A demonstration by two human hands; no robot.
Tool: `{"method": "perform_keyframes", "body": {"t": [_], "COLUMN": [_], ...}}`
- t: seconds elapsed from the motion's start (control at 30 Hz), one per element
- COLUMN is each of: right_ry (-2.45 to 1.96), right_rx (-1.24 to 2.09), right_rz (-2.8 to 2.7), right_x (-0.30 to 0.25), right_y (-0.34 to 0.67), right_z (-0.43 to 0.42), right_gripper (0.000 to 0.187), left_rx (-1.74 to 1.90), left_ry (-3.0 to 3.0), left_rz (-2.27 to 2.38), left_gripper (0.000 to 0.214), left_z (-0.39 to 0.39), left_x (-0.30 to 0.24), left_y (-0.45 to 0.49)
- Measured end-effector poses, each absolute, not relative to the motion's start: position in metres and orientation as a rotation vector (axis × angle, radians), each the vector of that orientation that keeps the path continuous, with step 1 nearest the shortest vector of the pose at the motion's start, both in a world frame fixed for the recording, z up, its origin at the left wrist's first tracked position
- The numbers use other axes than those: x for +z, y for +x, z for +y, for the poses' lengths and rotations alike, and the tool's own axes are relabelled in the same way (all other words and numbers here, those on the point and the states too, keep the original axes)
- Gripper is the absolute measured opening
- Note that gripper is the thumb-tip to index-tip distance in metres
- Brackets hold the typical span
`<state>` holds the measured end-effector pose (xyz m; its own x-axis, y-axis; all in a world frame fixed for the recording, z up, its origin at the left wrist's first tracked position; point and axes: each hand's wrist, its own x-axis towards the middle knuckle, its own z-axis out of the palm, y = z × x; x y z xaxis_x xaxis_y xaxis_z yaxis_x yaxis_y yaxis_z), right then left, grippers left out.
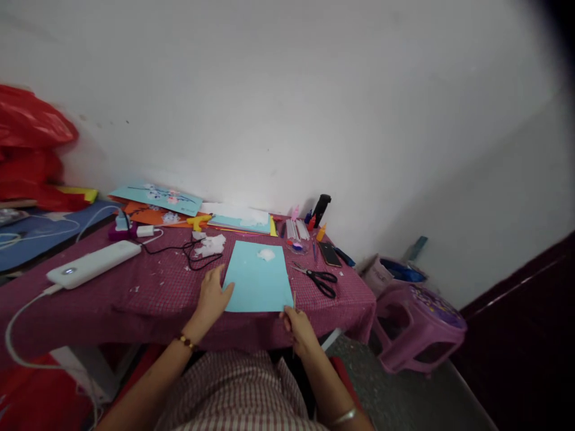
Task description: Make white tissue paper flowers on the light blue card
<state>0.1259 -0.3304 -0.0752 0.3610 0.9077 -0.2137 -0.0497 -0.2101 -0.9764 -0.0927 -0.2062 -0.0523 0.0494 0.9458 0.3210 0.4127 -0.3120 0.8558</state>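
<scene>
A light blue sheet of paper (256,284) lies flat before me, with a white paper cutout (266,255) near its top. At the sheet's left edge my left hand (212,294) rests with thumb and fingers apart, holding nothing. My right hand (297,326) is closed at the lower right corner, around a thin stick (294,297) that could be a brush or pencil; its tip is too small to make out. Black-handled scissors (318,280) lie partly spread just right of the sheet. White paper scraps (210,245) sit beyond my left hand.
A white power bank (94,264), black cable (179,246) and yellow glue gun (197,222) occupy the left. Decorated blue card (162,200) leans behind. White glue sticks (297,229), small paint bottles (312,222) and a phone (330,254) stand right. A pink stool (417,329) is beyond the table.
</scene>
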Motion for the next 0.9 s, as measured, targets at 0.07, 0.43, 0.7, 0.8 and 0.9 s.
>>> {"method": "perform_keyframes", "body": {"t": [0.07,0.43,0.7,0.8,0.9], "right_ry": [-1.511,-1.444,-1.387,-1.402,-1.432], "right_rx": [1.169,1.133,0.807,0.761,0.648], "right_rz": [-0.850,-0.777,-0.712,-0.829,-0.945], "right_x": [-0.072,-0.087,-0.090,-0.084,-0.077], "right_y": [0.139,0.165,0.131,0.125,0.126], "right_z": [-0.347,-0.351,-0.354,-0.360,-0.362], "right_gripper": [0.037,0.049,0.051,0.045,0.029], "left_rx": [1.227,0.839,0.971,0.900,0.950], "left_ry": [1.450,1.225,1.032,0.884,0.967], "left_rz": [1.314,0.927,0.865,0.894,0.980], "left_gripper": [0.061,0.036,0.058,0.062,0.061], "left_z": [-0.211,-0.232,-0.270,-0.285,-0.293], "left_x": [-0.051,-0.038,-0.058,-0.061,-0.060], "left_y": [-0.092,-0.085,-0.096,-0.093,-0.087]}}
